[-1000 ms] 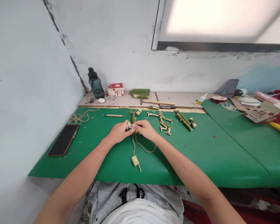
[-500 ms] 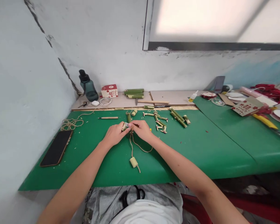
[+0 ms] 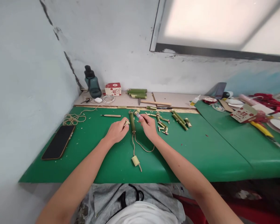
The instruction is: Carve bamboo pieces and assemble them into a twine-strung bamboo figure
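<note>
My left hand (image 3: 118, 130) is closed around a short pale bamboo piece (image 3: 126, 123), mostly covered by the fingers. In my right hand (image 3: 149, 127) is a small knife (image 3: 138, 115), its short blade pointing up and left; the handle is hidden in the grip. Between the hands a green bamboo tube (image 3: 132, 122) lies on the mat, apart from both. Brown cord (image 3: 133, 143) runs from its near end to a pale bamboo bead (image 3: 135, 160). Beyond the knife lies another short bamboo piece (image 3: 137, 111). A jointed bamboo figure (image 3: 162, 123) is right of my right hand.
A green mat (image 3: 189, 155) covers the table. On the left are a phone (image 3: 58, 143), tangled cord (image 3: 73, 119) and a wooden-handled tool (image 3: 110, 115). Behind stand a bottle (image 3: 92, 83), a hammer (image 3: 155, 102) and a glue bottle (image 3: 195, 100). Bamboo sticks (image 3: 179, 120) lie to the right.
My hands have moved apart. The right hand has carried the knife away from the bamboo piece, up and to the right, uncovering the tube between them. The view has shifted slightly.
</note>
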Tool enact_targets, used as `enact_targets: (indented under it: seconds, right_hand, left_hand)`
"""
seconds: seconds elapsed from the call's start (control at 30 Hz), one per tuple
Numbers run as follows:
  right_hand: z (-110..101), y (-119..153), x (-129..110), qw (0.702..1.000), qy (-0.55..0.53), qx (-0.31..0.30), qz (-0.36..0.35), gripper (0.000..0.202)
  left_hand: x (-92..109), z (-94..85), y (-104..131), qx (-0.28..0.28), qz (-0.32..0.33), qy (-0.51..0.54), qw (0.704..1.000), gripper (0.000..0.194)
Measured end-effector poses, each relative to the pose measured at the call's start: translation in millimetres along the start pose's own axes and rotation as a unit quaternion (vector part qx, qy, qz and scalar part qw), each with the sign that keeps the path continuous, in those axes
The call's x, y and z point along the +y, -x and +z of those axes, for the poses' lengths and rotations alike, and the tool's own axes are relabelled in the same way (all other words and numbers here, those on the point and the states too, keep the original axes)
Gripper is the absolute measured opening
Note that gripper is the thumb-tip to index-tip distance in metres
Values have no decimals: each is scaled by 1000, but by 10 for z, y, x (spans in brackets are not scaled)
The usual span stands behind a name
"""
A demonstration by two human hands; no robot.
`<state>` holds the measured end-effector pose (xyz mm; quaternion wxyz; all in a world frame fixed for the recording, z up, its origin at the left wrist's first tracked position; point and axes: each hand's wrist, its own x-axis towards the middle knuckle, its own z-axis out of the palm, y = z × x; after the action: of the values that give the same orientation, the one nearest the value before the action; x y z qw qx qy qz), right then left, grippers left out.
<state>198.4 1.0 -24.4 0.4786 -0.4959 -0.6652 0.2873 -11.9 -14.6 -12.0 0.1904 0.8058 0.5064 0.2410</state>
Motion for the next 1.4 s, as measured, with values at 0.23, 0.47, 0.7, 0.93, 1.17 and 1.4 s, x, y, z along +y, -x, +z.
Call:
enact_targets:
  seconds: [0.23,0.47,0.7,0.93,1.17,1.4]
  right_hand:
    - [19,28,-1,994,81,-22,-73,25]
    - [-50,-3,36,991,103,-9,-82,25]
    - [-39,10,62,988,123,-35,-90,22]
    - [-39,9,51,975,152,-120,-111,19]
    - [-25,25,90,972,162,-120,-120,17]
    - [-25,42,37,973,151,-117,-128,13]
  left_hand:
    - [46,33,-22,11,11,8,1000,22]
    - [-10,75,-43,41,-39,22,998,28]
    - [-44,77,-50,42,0,27,999,31]
    - [-72,87,-55,38,32,41,998,26]
    - [-58,43,-41,31,25,60,997,37]
    - [-78,40,-46,21,41,48,998,40]
